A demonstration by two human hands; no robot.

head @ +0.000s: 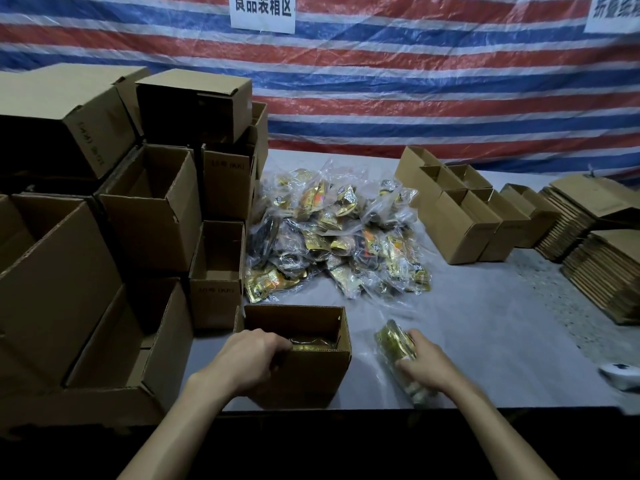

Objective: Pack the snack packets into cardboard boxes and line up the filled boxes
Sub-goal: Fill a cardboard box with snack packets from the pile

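An open cardboard box (311,375) stands at the table's near edge, with gold packets visible inside it. My left hand (247,358) grips the box's near-left rim, fingers curled over the edge. Just right of the box, my right hand (427,362) holds a gold snack packet (393,341) in clear wrap, low over the table. A large heap of snack packets (332,237) in clear plastic lies in the middle of the table behind the box.
Open empty boxes (149,216) are stacked high along the left side. A row of open small boxes (464,216) and piles of flat cardboard (602,268) sit at the right. A white object (620,374) lies at the right edge. A striped tarp hangs behind.
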